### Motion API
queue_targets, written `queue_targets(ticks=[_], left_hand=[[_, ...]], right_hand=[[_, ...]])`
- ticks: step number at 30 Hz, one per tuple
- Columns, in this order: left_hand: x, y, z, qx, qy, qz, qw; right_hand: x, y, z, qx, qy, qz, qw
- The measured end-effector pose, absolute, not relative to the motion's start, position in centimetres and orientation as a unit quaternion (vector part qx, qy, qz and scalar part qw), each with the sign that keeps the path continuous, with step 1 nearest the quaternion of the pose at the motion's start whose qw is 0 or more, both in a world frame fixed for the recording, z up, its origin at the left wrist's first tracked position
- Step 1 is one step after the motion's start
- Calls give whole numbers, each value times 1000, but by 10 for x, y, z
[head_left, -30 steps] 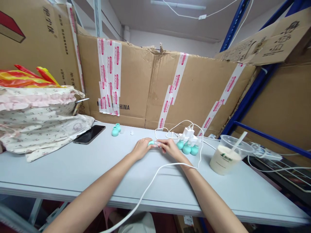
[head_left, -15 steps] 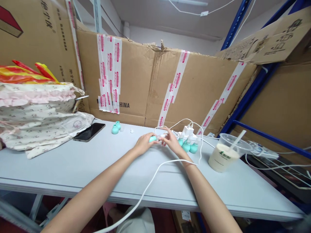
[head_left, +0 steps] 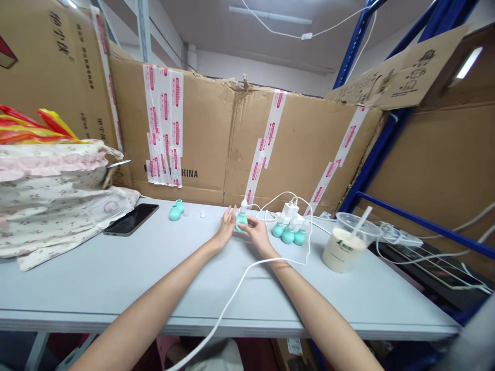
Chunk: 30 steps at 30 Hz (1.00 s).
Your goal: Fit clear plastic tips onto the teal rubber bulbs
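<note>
A teal bulb syringe [head_left: 241, 222] with a clear, pointed tip stands upright at the middle of the table. My right hand [head_left: 257, 233] grips its right side between thumb and fingers. Close against the left side of the bulb is my left hand [head_left: 225, 230], its fingers stretched upward and apart; whether they touch it is hard to tell. Just right of my right hand, three more teal bulb syringes [head_left: 288, 234] with clear tips stand in a cluster. Two teal bulbs without tips [head_left: 175, 212] sit to the left, beside small clear pieces [head_left: 202, 214].
A white charger block [head_left: 290, 210] with looping cables is behind the cluster. One white cable [head_left: 247, 278] crosses over my right forearm. A cup of milky drink [head_left: 342, 252] stands at right, a phone [head_left: 131, 220] and floral bag [head_left: 58, 206] at left. Cardboard [head_left: 209, 139] walls the back.
The bulb syringe has gone from tilted sideways between both hands to upright on the table. My left fingers have opened away from it. The view has shifted slightly.
</note>
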State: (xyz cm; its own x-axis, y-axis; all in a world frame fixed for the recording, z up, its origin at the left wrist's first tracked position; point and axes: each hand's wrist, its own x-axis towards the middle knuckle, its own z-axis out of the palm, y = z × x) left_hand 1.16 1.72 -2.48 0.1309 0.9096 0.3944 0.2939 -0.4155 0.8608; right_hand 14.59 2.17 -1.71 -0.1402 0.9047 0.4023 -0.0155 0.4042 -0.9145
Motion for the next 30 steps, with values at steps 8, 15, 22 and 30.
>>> queue_targets(ticks=[8, 15, 22, 30], left_hand=[[-4, 17, -17, 698, 467, 486, 240], [-2, 10, -18, 775, 392, 418, 268], [-9, 12, -16, 761, 408, 389, 321], [-18, 16, -8, 724, 434, 455, 283]], right_hand=[[164, 27, -9, -373, -645, 405, 530], [167, 24, -9, -339, -666, 402, 529], [161, 9, -1, -337, -744, 330, 474], [164, 2, 9, -344, -772, 278, 456]])
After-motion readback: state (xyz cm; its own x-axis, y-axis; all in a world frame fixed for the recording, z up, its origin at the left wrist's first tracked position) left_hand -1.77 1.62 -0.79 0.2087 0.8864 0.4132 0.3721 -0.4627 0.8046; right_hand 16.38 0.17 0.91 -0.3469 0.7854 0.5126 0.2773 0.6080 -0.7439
